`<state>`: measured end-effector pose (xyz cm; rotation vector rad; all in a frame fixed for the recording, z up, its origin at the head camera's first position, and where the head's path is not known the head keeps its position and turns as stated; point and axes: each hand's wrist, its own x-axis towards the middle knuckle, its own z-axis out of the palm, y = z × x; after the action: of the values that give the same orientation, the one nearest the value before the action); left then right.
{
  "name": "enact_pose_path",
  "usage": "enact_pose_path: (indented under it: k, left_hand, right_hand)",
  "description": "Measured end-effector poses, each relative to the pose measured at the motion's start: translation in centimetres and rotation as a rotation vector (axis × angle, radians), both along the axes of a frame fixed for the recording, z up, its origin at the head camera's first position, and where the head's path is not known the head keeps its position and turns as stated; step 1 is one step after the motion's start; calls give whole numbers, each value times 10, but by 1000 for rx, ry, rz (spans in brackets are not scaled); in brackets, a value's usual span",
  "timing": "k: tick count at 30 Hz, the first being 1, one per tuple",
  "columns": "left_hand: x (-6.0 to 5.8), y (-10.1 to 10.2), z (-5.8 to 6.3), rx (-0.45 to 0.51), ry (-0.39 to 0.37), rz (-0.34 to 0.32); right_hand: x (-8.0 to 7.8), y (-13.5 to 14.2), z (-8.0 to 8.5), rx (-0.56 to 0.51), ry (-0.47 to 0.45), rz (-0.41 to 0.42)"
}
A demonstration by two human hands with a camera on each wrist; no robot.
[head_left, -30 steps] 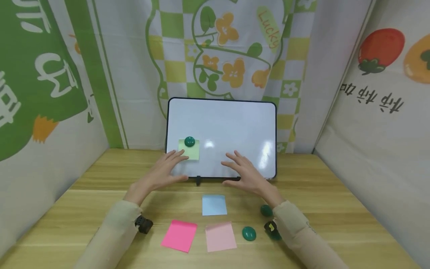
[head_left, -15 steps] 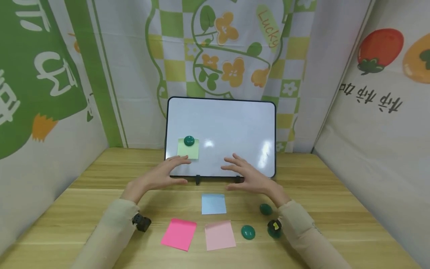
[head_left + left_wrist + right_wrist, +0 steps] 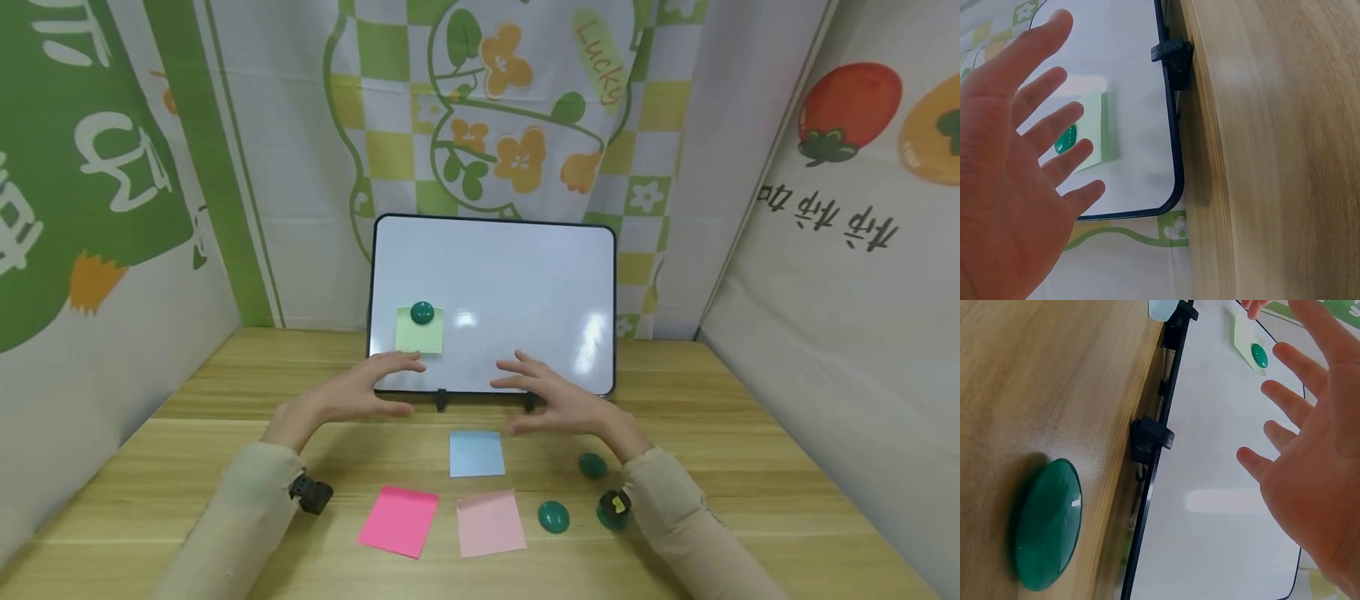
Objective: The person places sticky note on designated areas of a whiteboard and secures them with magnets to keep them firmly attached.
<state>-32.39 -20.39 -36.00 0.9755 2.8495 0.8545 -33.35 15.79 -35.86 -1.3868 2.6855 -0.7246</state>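
My left hand (image 3: 352, 392) hovers before the lower left of a whiteboard (image 3: 525, 283), fingers spread and holding nothing. My right hand (image 3: 566, 400) faces it before the board's lower right, also spread with nothing in it. A pale green sticky note (image 3: 420, 337) hangs on the board under a round green magnet (image 3: 422, 312), just above the left fingertips in the head view. On the table lie a blue sticky note (image 3: 477, 454), a hot pink one (image 3: 399, 522) and a light pink one (image 3: 491, 524). Green magnets (image 3: 554, 517) lie at the right, one partly hidden by the right wrist camera.
The whiteboard stands upright on black clip feet (image 3: 1175, 59) at the back of the wooden table (image 3: 697, 517). Printed cloth curtains (image 3: 285, 167) enclose the back and both sides. Another green magnet (image 3: 1050, 525) lies near the right wrist.
Both hands have sunk slightly and drawn back a little from the board, with the left fingers closer together. The notes and magnets stay where they were.
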Motion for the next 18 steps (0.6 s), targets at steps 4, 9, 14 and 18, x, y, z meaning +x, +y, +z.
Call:
enact_pose_path:
  k: [4,9,14,18]
  left_hand:
    - [3,0,1,-10,-50,-13]
    - [4,-3,-3,-39,-80,-24]
    - [6,-6,-7,-39,-98,-39]
    - [8,-5,-6,-32,-156,-35]
  right_hand:
    - [3,1,1,10,-13,4]
    - [6,5,2,22,-36,43]
    - [8,12,0,47,-70,56]
    - [10,17,-1,79,-107,19]
